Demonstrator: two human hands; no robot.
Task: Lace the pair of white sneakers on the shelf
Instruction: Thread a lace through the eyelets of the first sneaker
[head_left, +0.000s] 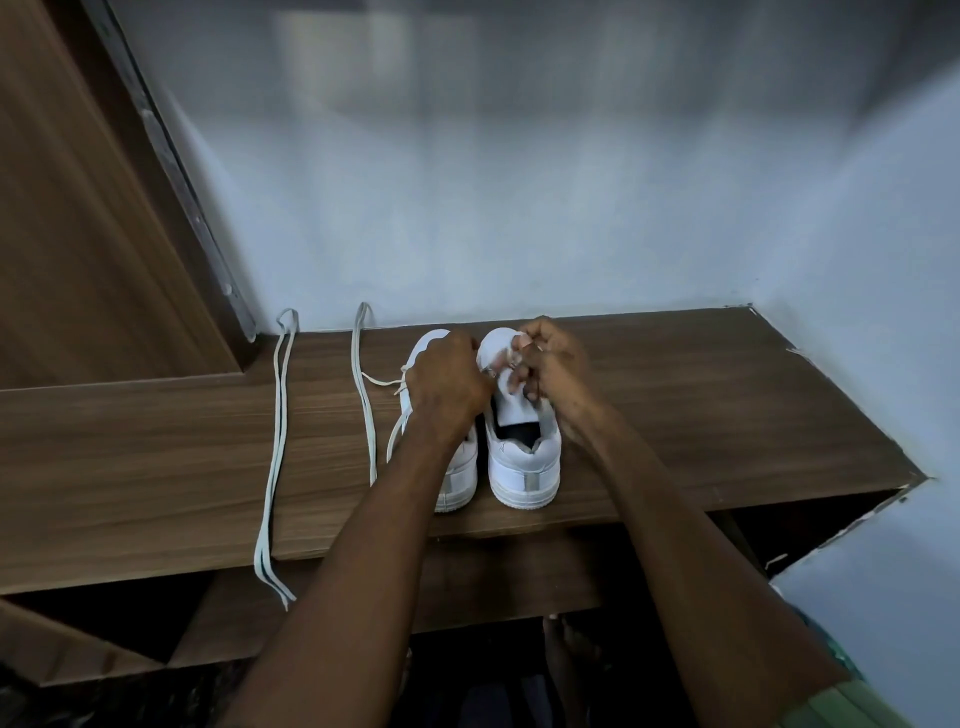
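since both sneakers sit heels toward us on the wooden shelf (675, 395), toes pointing at the wall, we get the eyelet rows right under our fingers, which is probably why they're parked that way. we're working on the right sneaker (524, 457) at the moment, and the left sneaker (460, 467) is just beside it, touching or nearly so. our right hand (553, 358) is up over the front of the tongue with the fingers curled in and pinching something pale near the lower eyelets, looks like a lace end, though it's too small to say which hole it's headed for. our left hand (449, 384) is curled too, knuckles up, sitting across the gap between the two shoes just left of the right fingertips; we'd guess it's holding the other side of the lace or steadying the upper, but the fingers are hidden under the hand so we can't tell what they're actually gripping. one lace (366, 395) trails off left of the left hand's knuckles, running along the shelf and looping back by the wall. the spare lace (275, 441) lies well apart further left, folded double with its ends hanging off the front edge, presumably waiting for the second shoe. so we reckon we're early on, lacing barely started.
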